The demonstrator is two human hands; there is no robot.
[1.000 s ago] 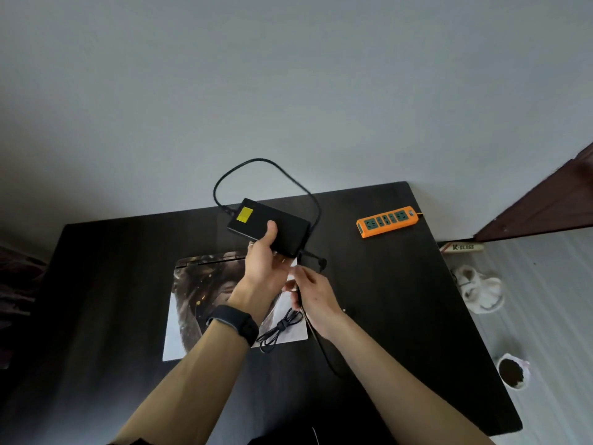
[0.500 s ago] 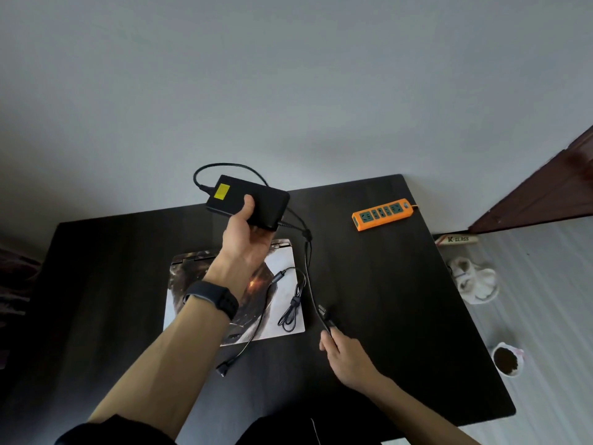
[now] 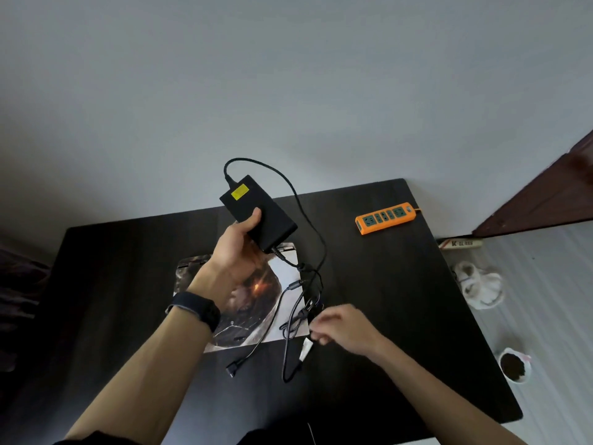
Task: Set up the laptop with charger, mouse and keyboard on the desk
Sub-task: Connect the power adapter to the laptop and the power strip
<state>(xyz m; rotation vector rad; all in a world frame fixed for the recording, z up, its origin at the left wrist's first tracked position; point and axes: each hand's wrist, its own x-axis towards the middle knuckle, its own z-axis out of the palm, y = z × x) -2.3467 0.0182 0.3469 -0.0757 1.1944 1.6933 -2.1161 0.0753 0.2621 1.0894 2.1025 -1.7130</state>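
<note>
Left hand (image 3: 236, 248) grips the charger brick (image 3: 256, 211) aloft — right hand (image 3: 341, 327) pinches its cable (image 3: 313, 311).

Hands: two, the left hand (image 3: 236, 248) at frame centre, the right hand (image 3: 341, 327) lower right of centre.
Wristbands: one dark wristband (image 3: 195, 308) on the left wrist.
Charger bricks: one black charger brick (image 3: 258, 216) with one yellow label (image 3: 240, 191), upper centre.
Cables: several dark cables (image 3: 293, 319) tangled at centre; exact number cannot be told.
Laptops: one closed laptop (image 3: 256, 303) with a printed lid, centre.
Power strips: one orange power strip (image 3: 385, 217), upper right of the desk.
Desks: one black desk (image 3: 401, 300).
Cups: one white cup (image 3: 515, 366), lower right, on the floor.
Shoes: a white heap of shoes (image 3: 479, 284) at right, number unclear.
</note>
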